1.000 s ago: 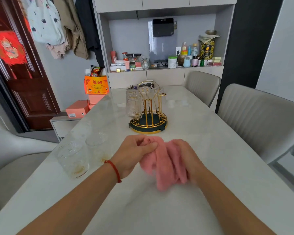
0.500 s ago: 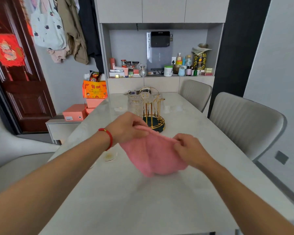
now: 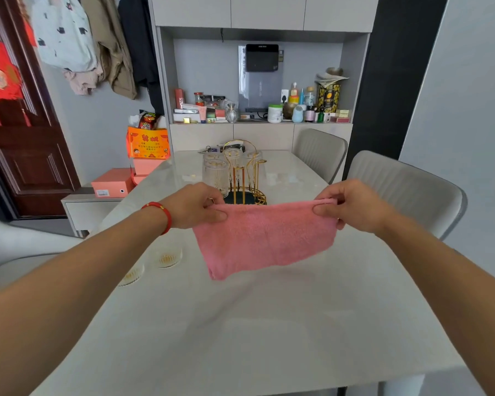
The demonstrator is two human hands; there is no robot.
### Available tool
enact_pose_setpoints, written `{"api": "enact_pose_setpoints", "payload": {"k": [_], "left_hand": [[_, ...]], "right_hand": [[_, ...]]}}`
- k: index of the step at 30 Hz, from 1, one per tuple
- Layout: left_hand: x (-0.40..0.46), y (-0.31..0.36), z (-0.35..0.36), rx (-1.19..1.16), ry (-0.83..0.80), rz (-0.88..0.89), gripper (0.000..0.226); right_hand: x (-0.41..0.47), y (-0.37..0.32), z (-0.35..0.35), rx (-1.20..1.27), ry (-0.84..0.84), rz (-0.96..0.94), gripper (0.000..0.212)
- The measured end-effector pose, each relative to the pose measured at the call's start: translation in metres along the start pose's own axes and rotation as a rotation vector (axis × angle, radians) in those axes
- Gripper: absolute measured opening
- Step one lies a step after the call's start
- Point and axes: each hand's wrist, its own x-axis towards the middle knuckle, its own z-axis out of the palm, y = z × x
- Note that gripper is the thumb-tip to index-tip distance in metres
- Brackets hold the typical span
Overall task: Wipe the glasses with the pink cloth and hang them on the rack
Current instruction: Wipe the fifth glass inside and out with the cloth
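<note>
Over the pale counter (image 3: 269, 324), left hand (image 3: 196, 205) and right hand (image 3: 352, 205) each pinch a top corner of the soft, limp pink cloth (image 3: 265, 238), while fragile ribbed glasses (image 3: 166, 257), likely slippery, wait beside the rack (image 3: 245, 178).

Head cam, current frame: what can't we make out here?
- Two clear ribbed glasses on the white table: mostly hidden under the left forearm; only their bases show.
- Gold wire rack with dark round base: its front is hidden behind the pink cloth and the left hand.
- Glasses hung on the rack: transparent and overlapping, count unclear.
- Right hand: the fingers behind the cloth are hidden.
</note>
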Motion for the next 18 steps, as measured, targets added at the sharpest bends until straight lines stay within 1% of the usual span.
{"api": "enact_pose_setpoints", "payload": {"k": [2, 5, 8, 10, 12, 14, 16, 18], "left_hand": [[0.006, 0.0, 0.003, 0.064, 0.0, 0.008, 0.009], [0.014, 0.002, 0.006, 0.188, -0.021, 0.023, 0.001], [0.02, 0.003, 0.007, 0.255, 0.013, 0.033, 0.015], [0.024, 0.002, 0.008, 0.259, 0.058, 0.034, 0.016], [0.029, -0.001, 0.01, 0.227, 0.133, 0.03, 0.013], [0.03, -0.003, 0.012, 0.147, 0.269, 0.055, 0.011], [0.021, -0.003, 0.016, 0.125, 0.41, 0.143, 0.013], [-0.005, 0.0, 0.029, 0.188, 0.481, 0.294, 0.012]], "right_hand": [[0.004, 0.003, -0.005, 0.072, -0.003, 0.017, 0.007], [0.009, 0.007, -0.011, 0.07, -0.018, 0.013, 0.009], [0.013, 0.013, -0.011, 0.031, -0.06, 0.036, 0.009], [0.014, 0.02, -0.007, -0.008, -0.073, 0.053, 0.006], [0.014, 0.027, -0.002, -0.056, 0.006, 0.053, 0.003], [0.01, 0.03, 0.001, -0.062, 0.175, 0.02, 0.002], [-0.004, 0.03, 0.001, 0.074, 0.279, -0.013, 0.002], [-0.029, 0.032, 0.003, 0.203, 0.262, -0.037, 0.005]]}}
